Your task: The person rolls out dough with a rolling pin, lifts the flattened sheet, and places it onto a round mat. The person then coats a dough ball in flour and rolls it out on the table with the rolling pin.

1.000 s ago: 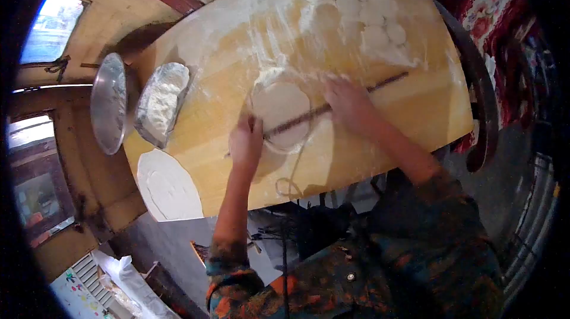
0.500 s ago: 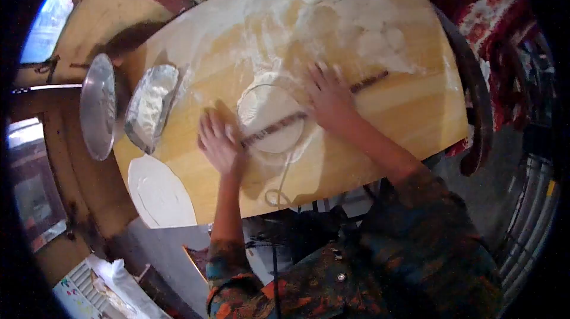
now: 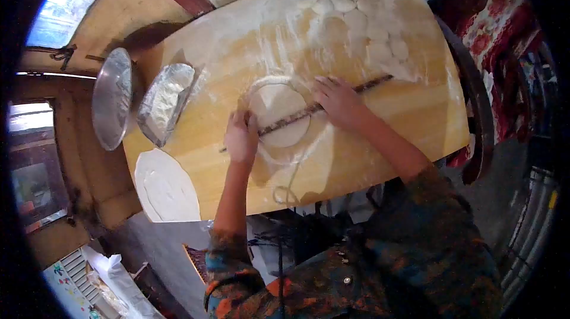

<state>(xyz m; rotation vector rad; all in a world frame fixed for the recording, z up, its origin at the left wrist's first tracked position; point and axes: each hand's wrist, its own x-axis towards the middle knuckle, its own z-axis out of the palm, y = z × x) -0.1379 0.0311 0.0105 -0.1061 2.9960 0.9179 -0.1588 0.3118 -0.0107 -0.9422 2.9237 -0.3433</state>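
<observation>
A thin dark rolling pin [image 3: 291,119] lies slantwise across a round, flat sheet of dough [image 3: 278,98] in the middle of the floured table. My left hand [image 3: 241,139] is closed over the pin's lower left part, its fingers curled, and a short tip sticks out beyond it. On the other side of the dough, my right hand [image 3: 341,103] is wrapped over the pin, whose long end runs on past it to the upper right. Loose flour rings the dough sheet.
A foil-lined tray of flour [image 3: 166,103] and a round metal pan [image 3: 111,99] stand at the left. One large rolled sheet [image 3: 165,185] lies over the table's [image 3: 409,123] front left corner. Several small dough pieces [image 3: 344,4] sit at the back right.
My left hand has moved right to the dough's edge, and its fingers have curled in. The pin still crosses the dough. The camera view has shifted slightly.
</observation>
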